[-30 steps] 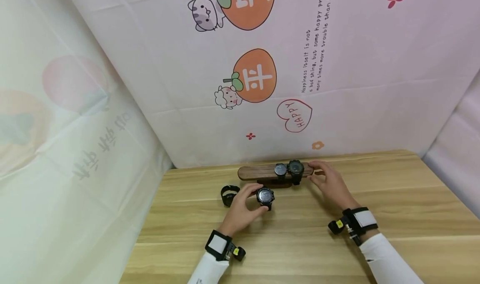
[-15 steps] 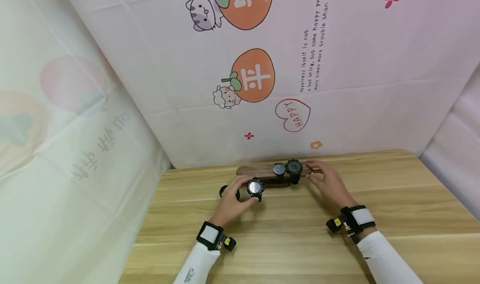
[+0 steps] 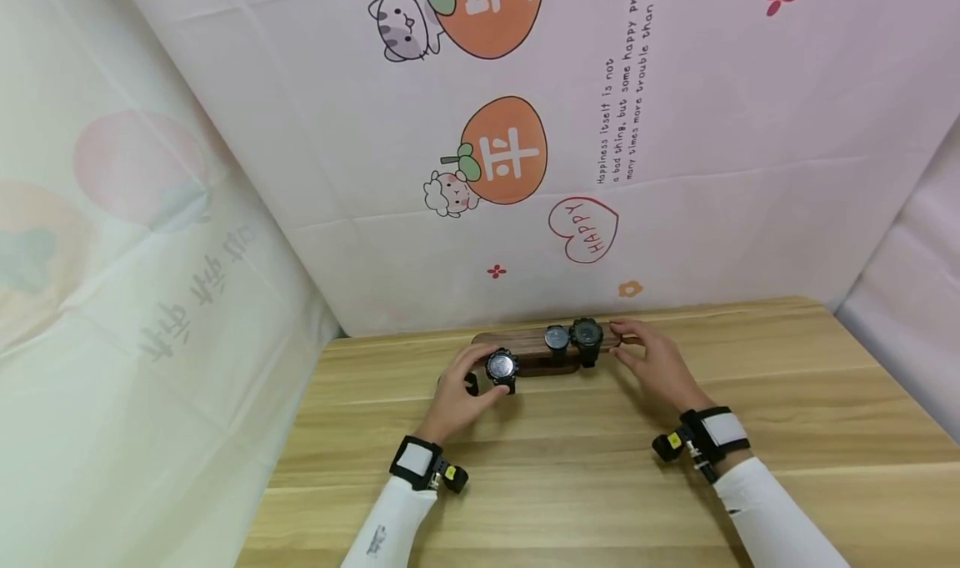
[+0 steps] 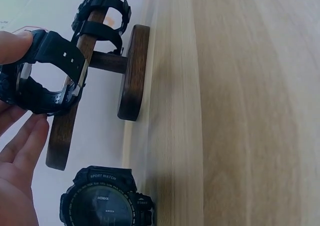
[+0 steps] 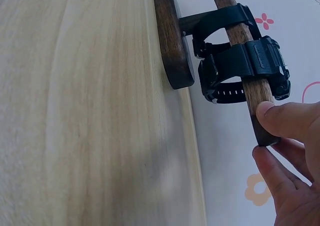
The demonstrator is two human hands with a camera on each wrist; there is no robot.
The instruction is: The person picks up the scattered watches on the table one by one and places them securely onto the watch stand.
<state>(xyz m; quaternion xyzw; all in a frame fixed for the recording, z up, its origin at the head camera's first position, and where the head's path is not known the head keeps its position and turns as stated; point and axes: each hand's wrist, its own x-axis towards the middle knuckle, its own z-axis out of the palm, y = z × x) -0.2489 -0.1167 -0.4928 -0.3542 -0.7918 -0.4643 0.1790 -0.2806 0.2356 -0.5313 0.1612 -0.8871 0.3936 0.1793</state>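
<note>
My left hand holds a black sport watch by its edges, between thumb and fingers. In the left wrist view the strap loop of this watch overlaps the bar near its free end. The dark wooden watch stand has a long bar on a short post and base. Two more black watches hang side by side on the bar, a smaller one and a bigger one. My right hand pinches the bar's right end, thumb on top.
Another black sport watch lies on the wooden table, left of the stand, partly hidden by my left hand in the head view. A white printed cloth hangs right behind the table's back edge; a second cloth hangs at the left.
My left hand has moved left and slightly back with the watch, which now overlaps the stand's left part. The hand now covers more of the watch on the table. My right hand stays at the bar's end.
</note>
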